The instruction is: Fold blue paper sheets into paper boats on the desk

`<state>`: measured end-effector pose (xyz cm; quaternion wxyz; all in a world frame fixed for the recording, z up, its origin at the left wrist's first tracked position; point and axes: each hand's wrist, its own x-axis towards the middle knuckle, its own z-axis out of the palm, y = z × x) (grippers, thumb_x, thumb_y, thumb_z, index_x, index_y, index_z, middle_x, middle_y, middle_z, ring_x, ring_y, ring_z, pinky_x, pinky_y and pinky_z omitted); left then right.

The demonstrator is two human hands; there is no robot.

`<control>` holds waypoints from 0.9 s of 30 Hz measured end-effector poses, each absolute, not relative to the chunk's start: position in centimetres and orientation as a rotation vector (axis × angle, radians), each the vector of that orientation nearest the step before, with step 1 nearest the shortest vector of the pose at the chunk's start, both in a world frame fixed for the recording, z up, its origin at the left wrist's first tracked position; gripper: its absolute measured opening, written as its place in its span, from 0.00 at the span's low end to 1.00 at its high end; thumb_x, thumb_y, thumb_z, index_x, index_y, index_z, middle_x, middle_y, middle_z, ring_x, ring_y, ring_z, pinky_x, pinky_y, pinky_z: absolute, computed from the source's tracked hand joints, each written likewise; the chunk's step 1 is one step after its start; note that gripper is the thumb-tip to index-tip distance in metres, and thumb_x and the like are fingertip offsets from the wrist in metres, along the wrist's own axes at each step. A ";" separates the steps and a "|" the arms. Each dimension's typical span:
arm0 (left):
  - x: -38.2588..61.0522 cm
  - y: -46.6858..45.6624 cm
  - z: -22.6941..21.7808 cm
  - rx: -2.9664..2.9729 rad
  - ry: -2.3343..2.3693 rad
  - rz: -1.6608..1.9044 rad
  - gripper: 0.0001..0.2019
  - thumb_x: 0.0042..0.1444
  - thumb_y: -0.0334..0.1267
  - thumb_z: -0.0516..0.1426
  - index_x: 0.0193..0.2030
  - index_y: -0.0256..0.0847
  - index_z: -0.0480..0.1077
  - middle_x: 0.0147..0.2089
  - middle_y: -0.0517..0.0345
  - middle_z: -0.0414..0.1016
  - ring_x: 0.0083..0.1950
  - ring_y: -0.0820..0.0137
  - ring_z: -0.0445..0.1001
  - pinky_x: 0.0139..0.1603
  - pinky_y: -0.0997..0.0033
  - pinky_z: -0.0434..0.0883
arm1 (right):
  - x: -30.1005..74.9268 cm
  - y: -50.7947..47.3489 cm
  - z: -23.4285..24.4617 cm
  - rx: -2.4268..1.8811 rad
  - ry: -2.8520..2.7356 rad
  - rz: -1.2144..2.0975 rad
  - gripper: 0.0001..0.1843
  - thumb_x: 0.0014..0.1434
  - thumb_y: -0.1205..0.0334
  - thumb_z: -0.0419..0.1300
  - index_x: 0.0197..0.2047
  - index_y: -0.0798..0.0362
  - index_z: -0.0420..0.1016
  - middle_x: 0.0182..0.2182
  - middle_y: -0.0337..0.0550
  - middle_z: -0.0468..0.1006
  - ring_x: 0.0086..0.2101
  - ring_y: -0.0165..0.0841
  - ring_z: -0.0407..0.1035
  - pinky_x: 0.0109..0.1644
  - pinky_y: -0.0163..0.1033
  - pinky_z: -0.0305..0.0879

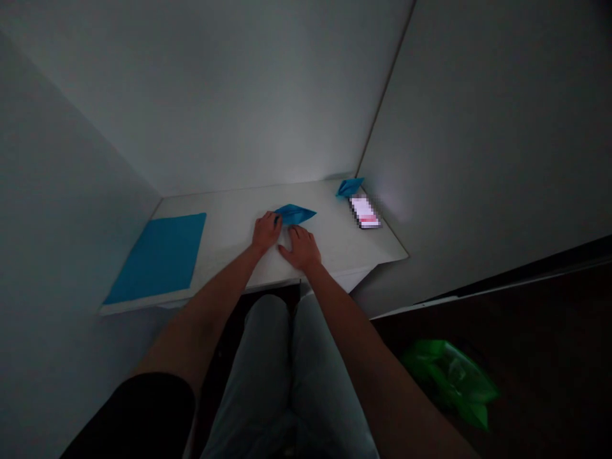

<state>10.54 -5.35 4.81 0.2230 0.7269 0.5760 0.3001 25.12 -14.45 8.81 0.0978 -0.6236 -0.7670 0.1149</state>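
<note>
Left hand (266,231): your fingers loosely together, touching the left end of the folded blue paper (294,215); can't tell if pinching.
Right hand (300,247): your fingers spread on the white desk (229,217), just below the paper.
Past right hand: second blue fold (349,187), phone (364,211).
Writing: pixelated, unreadable.
</note>
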 end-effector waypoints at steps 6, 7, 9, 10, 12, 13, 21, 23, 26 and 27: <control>5.2 -9.5 3.4 1.811 1.557 0.986 0.12 0.66 0.35 0.57 0.52 0.42 0.78 0.55 0.47 0.81 0.58 0.58 0.79 0.67 0.56 0.74 | 25.4 -14.4 8.6 -1.865 -2.272 0.291 0.39 0.72 0.41 0.58 0.76 0.59 0.63 0.72 0.64 0.66 0.70 0.53 0.58 0.74 0.56 0.55; 4.8 -10.1 3.4 1.783 1.565 0.995 0.12 0.63 0.34 0.59 0.52 0.42 0.78 0.55 0.47 0.81 0.58 0.57 0.79 0.67 0.55 0.74 | 25.4 -14.4 8.6 -1.855 -2.283 0.284 0.38 0.72 0.42 0.59 0.75 0.59 0.64 0.72 0.64 0.67 0.69 0.52 0.59 0.73 0.55 0.55; 4.4 -11.3 3.4 1.732 1.583 1.020 0.14 0.60 0.34 0.62 0.53 0.42 0.78 0.54 0.47 0.82 0.58 0.55 0.80 0.66 0.54 0.75 | 25.5 -14.4 8.8 -1.826 -2.303 0.285 0.34 0.73 0.44 0.58 0.71 0.59 0.68 0.68 0.63 0.70 0.67 0.51 0.62 0.71 0.53 0.57; 4.3 -11.8 3.5 1.707 1.591 1.030 0.14 0.59 0.34 0.63 0.53 0.41 0.78 0.54 0.46 0.82 0.57 0.55 0.80 0.65 0.53 0.75 | 25.6 -14.4 9.0 -1.810 -2.315 0.295 0.31 0.74 0.44 0.57 0.69 0.59 0.70 0.66 0.63 0.73 0.65 0.50 0.64 0.70 0.52 0.58; 4.3 -12.6 3.7 1.671 1.594 1.046 0.15 0.57 0.34 0.65 0.52 0.42 0.78 0.54 0.46 0.82 0.57 0.54 0.80 0.64 0.53 0.75 | 25.6 -14.3 9.2 -1.783 -2.358 0.322 0.28 0.75 0.44 0.56 0.65 0.58 0.73 0.63 0.61 0.76 0.63 0.49 0.66 0.68 0.51 0.59; 4.4 -13.0 3.8 1.667 1.577 1.050 0.16 0.57 0.34 0.66 0.53 0.42 0.78 0.54 0.46 0.82 0.57 0.54 0.80 0.64 0.53 0.75 | 25.6 -14.3 9.3 -1.777 -2.384 0.333 0.27 0.76 0.45 0.55 0.64 0.58 0.73 0.62 0.61 0.76 0.63 0.49 0.66 0.68 0.51 0.59; 4.5 -14.0 4.2 1.633 1.477 0.996 0.12 0.59 0.35 0.64 0.50 0.41 0.79 0.37 0.57 0.79 0.38 0.64 0.77 0.47 0.63 0.75 | 26.0 -13.8 9.2 -1.873 -2.416 0.304 0.24 0.79 0.58 0.47 0.67 0.61 0.74 0.64 0.61 0.75 0.62 0.48 0.66 0.67 0.50 0.59; 4.6 -13.9 4.2 1.589 1.486 1.033 0.05 0.63 0.35 0.63 0.44 0.41 0.80 0.37 0.57 0.79 0.38 0.66 0.77 0.48 0.63 0.75 | 26.2 -13.7 9.2 -1.864 -2.413 0.308 0.24 0.78 0.59 0.47 0.67 0.61 0.74 0.64 0.61 0.75 0.62 0.49 0.67 0.67 0.51 0.60; 4.7 -14.0 4.4 1.546 1.407 1.145 0.03 0.63 0.35 0.64 0.39 0.41 0.80 0.49 0.50 0.80 0.46 0.65 0.79 0.49 0.64 0.78 | 26.4 -13.4 9.1 -1.870 -2.400 0.316 0.23 0.77 0.60 0.48 0.65 0.60 0.76 0.62 0.60 0.77 0.60 0.49 0.69 0.65 0.51 0.62; 4.7 -14.0 4.5 1.544 1.379 1.183 0.03 0.63 0.35 0.64 0.39 0.41 0.80 0.53 0.48 0.79 0.49 0.64 0.80 0.50 0.64 0.78 | 26.4 -13.3 9.1 -1.879 -2.394 0.314 0.23 0.76 0.61 0.48 0.63 0.59 0.77 0.61 0.60 0.77 0.59 0.49 0.69 0.64 0.50 0.63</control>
